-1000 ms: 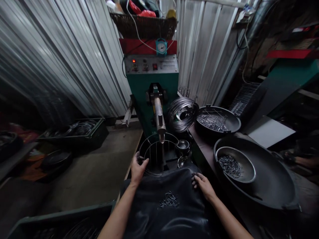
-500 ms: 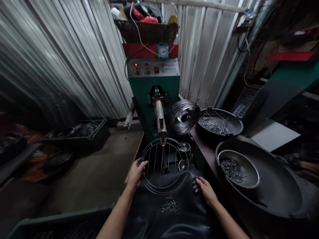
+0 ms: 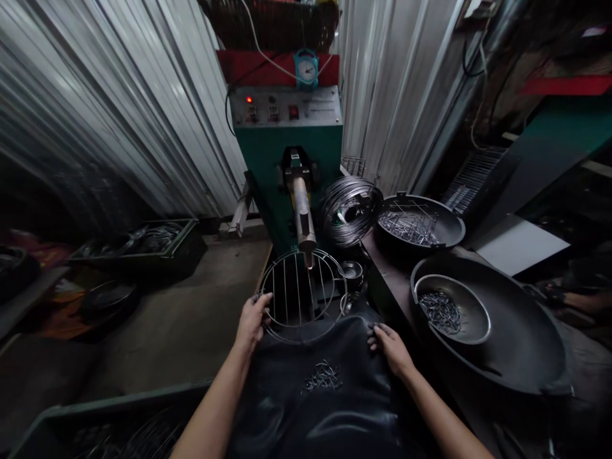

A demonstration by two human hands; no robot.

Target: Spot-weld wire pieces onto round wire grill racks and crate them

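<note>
My left hand (image 3: 253,319) pinches the left rim of a round wire rack (image 3: 299,294), made of rings with parallel bars. The rack's far edge lies beneath the tip of the metal arm (image 3: 304,220) on the green machine (image 3: 268,156). My right hand (image 3: 388,344) is to the right of the rack, apart from it, with its fingers curled together near the edge of the black apron (image 3: 306,427); whether they hold something small is hidden. Several short bent wire pieces (image 3: 324,376) lie on the apron over my lap.
At the right, a steel bowl (image 3: 478,312) of wire pieces sits in a big black pan (image 3: 521,338). Behind are another pan (image 3: 452,229) and a wire coil (image 3: 349,210). Green crates (image 3: 191,239) stand left. Another person's hand (image 3: 581,301) shows far right.
The view has tipped down slightly. The rack has shifted left and turned a little in my left hand, relative to the machine arm. My right hand has stayed near the apron.
</note>
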